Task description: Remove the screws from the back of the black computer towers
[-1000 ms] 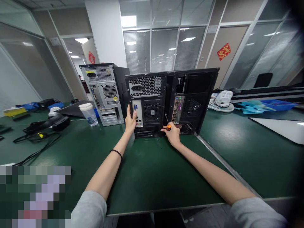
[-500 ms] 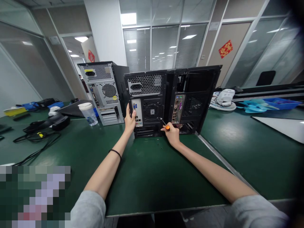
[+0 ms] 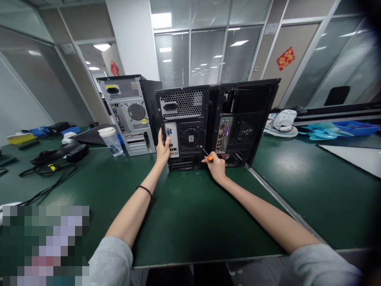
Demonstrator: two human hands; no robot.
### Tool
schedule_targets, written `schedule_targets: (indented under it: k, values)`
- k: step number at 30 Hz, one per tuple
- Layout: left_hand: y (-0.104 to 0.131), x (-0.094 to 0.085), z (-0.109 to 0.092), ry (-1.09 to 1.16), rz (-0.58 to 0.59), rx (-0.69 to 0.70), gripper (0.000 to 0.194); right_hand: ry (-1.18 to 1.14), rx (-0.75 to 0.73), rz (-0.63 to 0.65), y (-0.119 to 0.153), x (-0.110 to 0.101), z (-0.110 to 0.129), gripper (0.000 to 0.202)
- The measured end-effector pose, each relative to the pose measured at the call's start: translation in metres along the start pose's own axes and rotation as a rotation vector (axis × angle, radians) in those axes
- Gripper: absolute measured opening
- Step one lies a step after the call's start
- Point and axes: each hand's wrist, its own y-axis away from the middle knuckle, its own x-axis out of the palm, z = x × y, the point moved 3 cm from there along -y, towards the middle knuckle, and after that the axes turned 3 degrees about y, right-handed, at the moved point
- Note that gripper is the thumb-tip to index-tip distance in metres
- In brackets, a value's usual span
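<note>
A black computer case (image 3: 182, 132) stands upright on the green table, its rear panel towards me. My left hand (image 3: 162, 149) grips its left edge, thumb on the back near the port panel (image 3: 170, 140) and fingers along the side. In my right hand (image 3: 216, 166) is a screwdriver (image 3: 210, 158) with an orange handle. Its thin shaft points up and left, the tip by the lower right corner of the fan grille (image 3: 191, 137). Whether the tip touches a screw is too small to tell. Several tiny screws (image 3: 203, 184) lie on the table below the case.
Another black case (image 3: 269, 123) adjoins on the right, and a grey-backed computer tower (image 3: 137, 112) stands at left beside a lidded plastic cup (image 3: 110, 141). Black cables (image 3: 56, 182) lie on the left. Fan parts (image 3: 282, 123) and a blue tray (image 3: 354, 128) are at far right.
The view has shifted slightly. Both hands keep their places on the case and the screwdriver, with the screwdriver tip still by the fan grille's lower right corner.
</note>
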Motion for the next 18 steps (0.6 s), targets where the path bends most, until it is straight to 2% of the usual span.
schedule_targets:
  k: [7,9,11,13,14,15,17,18]
  values:
    - [0.001,0.002,-0.003,-0.004,0.041,-0.055,0.071,-0.049,0.011,0.045,-0.006,-0.008,0.001,0.021]
    - [0.007,0.004,-0.009,-0.019,-0.002,-0.067,0.070,-0.057,0.031,0.047,-0.005,-0.009,0.001,0.023]
    - [0.016,0.006,-0.016,-0.096,-0.115,0.019,0.071,-0.049,0.056,0.043,-0.004,-0.009,0.002,0.024]
    - [0.026,0.010,-0.022,-0.261,-0.190,0.223,0.069,-0.033,0.077,0.036,-0.002,-0.010,0.002,0.026]
    - [0.032,0.014,-0.023,-0.353,-0.164,0.343,0.064,-0.025,0.086,0.033,-0.002,-0.010,0.003,0.027]
    - [0.037,0.019,-0.024,-0.437,-0.073,0.467,0.056,-0.020,0.092,0.030,-0.001,-0.010,0.003,0.028]
    - [0.045,0.031,-0.023,-0.562,0.227,0.700,0.041,-0.017,0.094,0.026,-0.001,-0.010,0.003,0.028]
    - [0.049,0.037,-0.023,-0.603,0.401,0.801,0.041,-0.015,0.094,0.025,0.000,-0.011,0.003,0.028]
